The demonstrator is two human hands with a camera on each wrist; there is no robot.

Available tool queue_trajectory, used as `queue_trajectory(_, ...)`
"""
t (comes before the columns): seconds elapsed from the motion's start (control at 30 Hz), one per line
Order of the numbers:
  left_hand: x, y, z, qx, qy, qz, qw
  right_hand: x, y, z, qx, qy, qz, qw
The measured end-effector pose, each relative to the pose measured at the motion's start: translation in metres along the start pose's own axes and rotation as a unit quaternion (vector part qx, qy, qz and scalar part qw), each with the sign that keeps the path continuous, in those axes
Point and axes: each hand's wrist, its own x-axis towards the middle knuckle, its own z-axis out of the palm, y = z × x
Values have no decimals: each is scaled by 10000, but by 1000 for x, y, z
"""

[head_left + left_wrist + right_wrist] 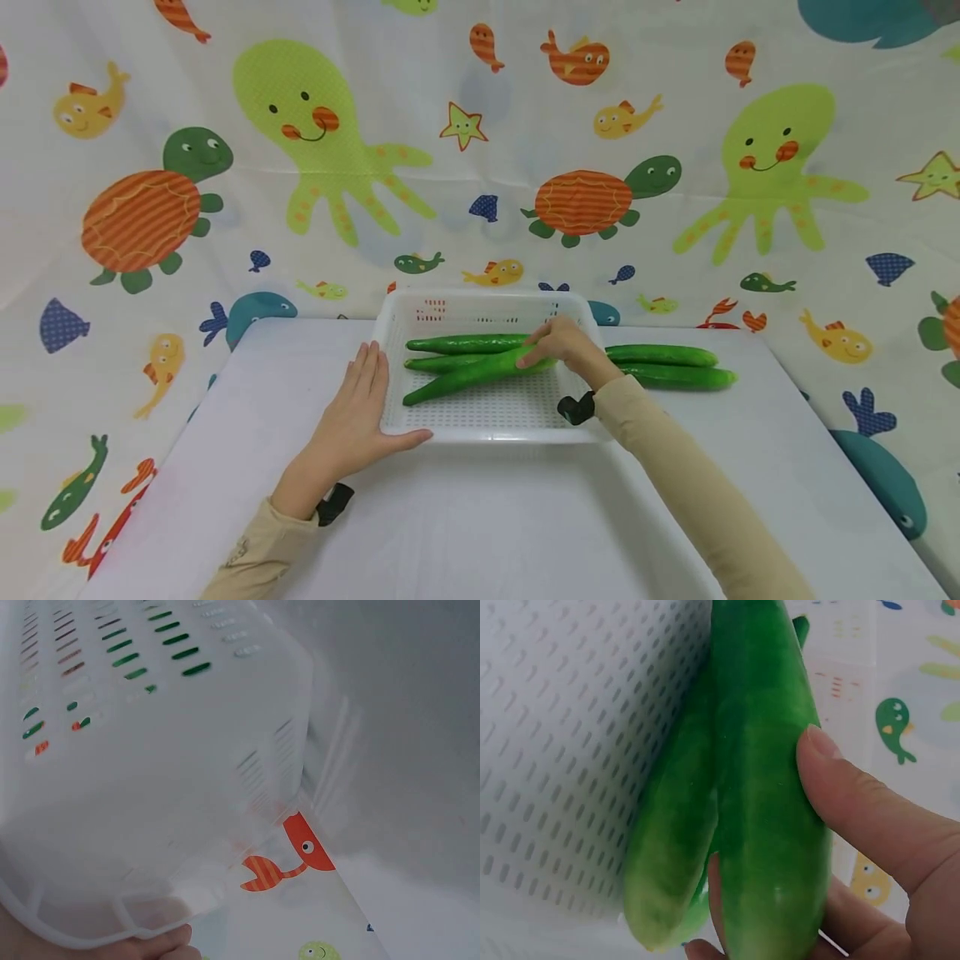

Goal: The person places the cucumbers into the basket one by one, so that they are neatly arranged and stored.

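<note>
A white plastic basket [491, 435] with a perforated base stands on the table. Inside it lie a dark green cucumber [461, 343] at the back and another [442, 363] in front of it. My right hand [566, 346] reaches over the right side and grips the thick end of a third cucumber [472, 377], which slants across the basket. In the right wrist view, thumb and fingers are on opposite sides of that cucumber [769, 787]. My left hand [356, 417] rests against the basket's left rim, fingers straight, thumb out along the front corner.
Two more cucumbers [667, 377] lie on the table just right of the basket, partly hidden by its wall and my right arm. The white table [480, 517] ends at a hanging cloth [480, 192] printed with sea animals. A dark wrist camera [576, 409] overlaps the basket's front right.
</note>
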Motion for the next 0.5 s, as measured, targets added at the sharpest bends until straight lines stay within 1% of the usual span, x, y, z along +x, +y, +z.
queue_trajectory(0.07,4,-3,-2,-16,-43,13,10000,5,0,2,-170,-1,23,9999)
queue_trajectory(0.23,13,-10,-5,-51,-122,36,9999,16,2,6,-495,-22,-109,9987)
queue_trajectory(0.3,17,-12,-7,-71,-157,52,9998,19,2,7,-529,-6,-121,9985)
queue_trajectory(0.5,28,-20,-12,-142,-229,147,9995,26,3,7,-367,82,87,9993)
